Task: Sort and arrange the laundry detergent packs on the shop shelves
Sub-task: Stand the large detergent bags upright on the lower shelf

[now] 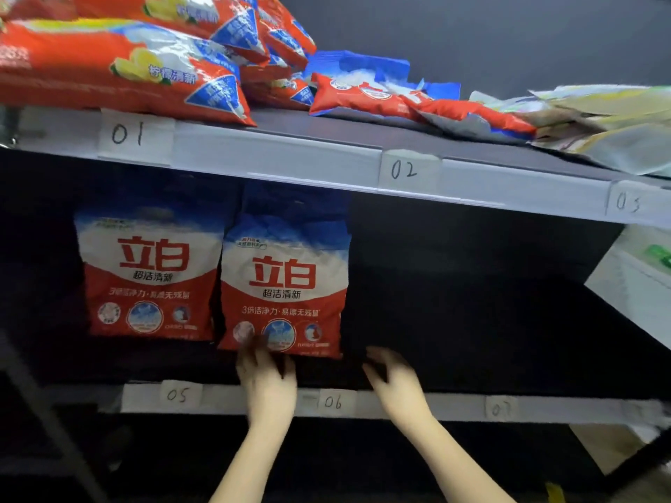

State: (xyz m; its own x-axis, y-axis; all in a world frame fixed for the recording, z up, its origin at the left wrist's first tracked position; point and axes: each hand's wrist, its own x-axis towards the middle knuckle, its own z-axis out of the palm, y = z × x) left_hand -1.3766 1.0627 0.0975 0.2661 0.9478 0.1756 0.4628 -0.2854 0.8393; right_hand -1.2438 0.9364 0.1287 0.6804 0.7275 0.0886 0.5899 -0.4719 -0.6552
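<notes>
Dark lower shelf [472,321] holds two upright packs: steady the right-hand pack [285,285] at its base, where left hand [267,379] fingers touch, right hand [394,379] loosely spread alongside, empty.

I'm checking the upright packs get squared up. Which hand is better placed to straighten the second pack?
Left hand: its fingers already touch the second pack's bottom edge. The right hand hovers beside it, touching nothing.
</notes>
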